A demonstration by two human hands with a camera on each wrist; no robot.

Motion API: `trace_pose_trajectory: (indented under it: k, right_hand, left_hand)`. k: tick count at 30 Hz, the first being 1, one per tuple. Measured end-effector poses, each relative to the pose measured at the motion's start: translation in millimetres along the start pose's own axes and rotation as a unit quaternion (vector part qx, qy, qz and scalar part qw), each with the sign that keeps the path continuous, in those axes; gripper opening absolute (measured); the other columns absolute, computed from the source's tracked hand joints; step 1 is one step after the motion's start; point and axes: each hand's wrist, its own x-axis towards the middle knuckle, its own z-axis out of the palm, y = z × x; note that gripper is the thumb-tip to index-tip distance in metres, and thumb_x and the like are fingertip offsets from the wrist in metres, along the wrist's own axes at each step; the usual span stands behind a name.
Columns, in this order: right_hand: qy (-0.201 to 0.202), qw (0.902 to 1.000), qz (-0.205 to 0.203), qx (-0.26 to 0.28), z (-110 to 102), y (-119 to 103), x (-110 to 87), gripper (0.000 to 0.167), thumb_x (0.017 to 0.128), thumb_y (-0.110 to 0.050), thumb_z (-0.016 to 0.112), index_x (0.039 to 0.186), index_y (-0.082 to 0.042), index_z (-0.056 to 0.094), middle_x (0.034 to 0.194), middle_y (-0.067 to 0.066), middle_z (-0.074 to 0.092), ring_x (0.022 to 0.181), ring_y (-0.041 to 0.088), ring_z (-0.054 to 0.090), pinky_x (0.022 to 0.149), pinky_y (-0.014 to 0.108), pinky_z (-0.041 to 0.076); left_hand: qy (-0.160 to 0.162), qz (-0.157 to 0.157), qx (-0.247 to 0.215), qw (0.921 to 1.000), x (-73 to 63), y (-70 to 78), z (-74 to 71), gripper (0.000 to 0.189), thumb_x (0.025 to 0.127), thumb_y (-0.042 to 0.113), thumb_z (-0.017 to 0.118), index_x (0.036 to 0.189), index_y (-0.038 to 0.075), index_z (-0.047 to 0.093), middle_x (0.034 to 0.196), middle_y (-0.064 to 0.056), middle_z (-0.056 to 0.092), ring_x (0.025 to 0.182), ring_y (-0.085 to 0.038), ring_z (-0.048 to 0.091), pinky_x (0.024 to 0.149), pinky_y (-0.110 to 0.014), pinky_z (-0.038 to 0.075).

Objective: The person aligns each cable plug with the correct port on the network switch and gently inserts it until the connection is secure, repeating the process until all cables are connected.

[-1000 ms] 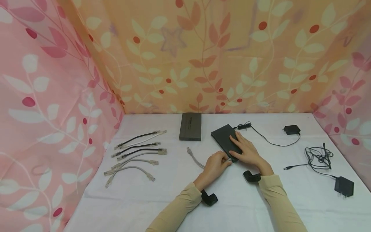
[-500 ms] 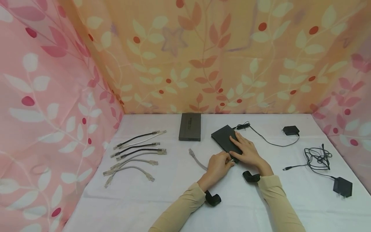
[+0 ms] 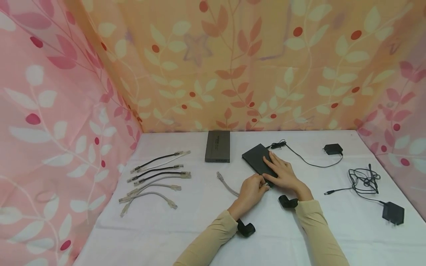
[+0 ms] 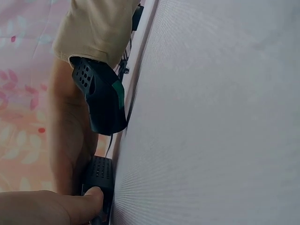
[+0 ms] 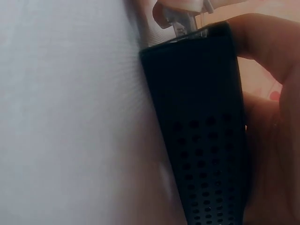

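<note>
A black network switch (image 3: 259, 158) lies turned at an angle on the white cloth. My right hand (image 3: 282, 172) rests on its top, fingers spread and fairly straight, with the thumb along the near end. At that near end my left hand (image 3: 250, 192) pinches the plug of a grey network cable (image 3: 227, 184), whose other end lies loose to the left. In the right wrist view the clear plug (image 5: 183, 22) sits at the port edge of the switch; how deep it is cannot be told. The left wrist view shows the thumb (image 4: 93, 202) against the switch's end.
A second, grey-brown switch (image 3: 217, 146) stands behind to the left. Several short network cables (image 3: 153, 181) lie at the left. On the right are a power adapter (image 3: 333, 149), its cord leading to the black switch, and another adapter (image 3: 393, 213) with a coiled cord (image 3: 364, 181).
My left hand has shifted slightly right, closer to the switch's near end, and the cable's loose end moved with it. My right hand stays on the switch.
</note>
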Motion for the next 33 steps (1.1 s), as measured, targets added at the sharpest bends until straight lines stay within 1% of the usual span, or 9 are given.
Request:
trace_pose_trajectory:
  k: [8, 13, 17, 23, 26, 33]
  right_hand:
    - [-0.01, 0.9999, 0.002, 0.002, 1.2, 1.1, -0.5, 0.071, 0.09, -0.043, 0.055, 0.146, -0.008, 0.028, 0.153, 0.02, 0.01, 0.141, 0.035, 0.01, 0.096, 0.058, 0.017]
    - [-0.008, 0.9999, -0.002, 0.009, 0.7, 0.6, 0.0, 0.071, 0.09, -0.042, 0.055, 0.145, -0.008, 0.028, 0.153, 0.02, 0.01, 0.141, 0.036, 0.01, 0.096, 0.059, 0.016]
    - [-0.007, 0.9999, -0.001, 0.008, 0.7, -0.2, -0.5, 0.071, 0.09, -0.041, 0.056, 0.145, -0.007, 0.028, 0.154, 0.02, 0.01, 0.141, 0.035, 0.01, 0.097, 0.06, 0.015]
    - [-0.001, 0.9999, 0.0, 0.013, 3.0, -0.3, -0.3, 0.071, 0.089, -0.041, 0.057, 0.145, -0.008, 0.029, 0.154, 0.019, 0.011, 0.141, 0.036, 0.01, 0.098, 0.059, 0.015]
    - [-0.002, 0.9999, 0.0, 0.017, 2.1, 0.0, 1.0, 0.07, 0.089, -0.041, 0.056, 0.145, -0.008, 0.029, 0.154, 0.019, 0.011, 0.141, 0.036, 0.01, 0.099, 0.06, 0.015]
    - [-0.004, 0.9997, 0.0, 0.026, -0.3, 1.9, -0.1, 0.07, 0.088, -0.039, 0.059, 0.144, -0.008, 0.031, 0.153, 0.02, 0.013, 0.138, 0.041, 0.014, 0.097, 0.062, 0.016]
  left_hand:
    - [-0.001, -0.005, -0.004, 1.0, 0.4, -0.9, 2.7, 0.018, 0.08, 0.028, 0.073, 0.08, 0.011, 0.066, 0.072, 0.006, 0.056, 0.059, 0.001, 0.043, 0.053, -0.01, 0.032]
    - [0.003, -0.006, -0.014, 0.9999, 1.9, -0.3, 2.6, 0.018, 0.081, 0.026, 0.072, 0.082, 0.009, 0.067, 0.073, 0.004, 0.058, 0.059, 0.0, 0.045, 0.053, -0.01, 0.033]
    - [-0.01, -0.012, -0.012, 0.9998, 2.9, -0.1, 1.9, 0.018, 0.081, 0.028, 0.072, 0.084, 0.01, 0.068, 0.076, 0.005, 0.059, 0.062, 0.0, 0.046, 0.055, -0.01, 0.034]
    - [-0.03, -0.022, -0.009, 0.9993, 2.1, -1.2, -0.4, 0.019, 0.082, 0.029, 0.071, 0.086, 0.011, 0.068, 0.072, 0.007, 0.056, 0.061, 0.0, 0.043, 0.055, -0.011, 0.034]
    - [-0.032, -0.022, -0.009, 0.9992, 2.3, -0.8, -0.8, 0.019, 0.083, 0.029, 0.07, 0.085, 0.011, 0.067, 0.071, 0.007, 0.054, 0.06, 0.0, 0.042, 0.055, -0.011, 0.033]
    - [-0.035, -0.02, -0.024, 0.9989, 1.7, -0.4, 1.3, 0.018, 0.083, 0.03, 0.07, 0.085, 0.012, 0.067, 0.069, 0.009, 0.052, 0.059, 0.001, 0.041, 0.055, -0.012, 0.033]
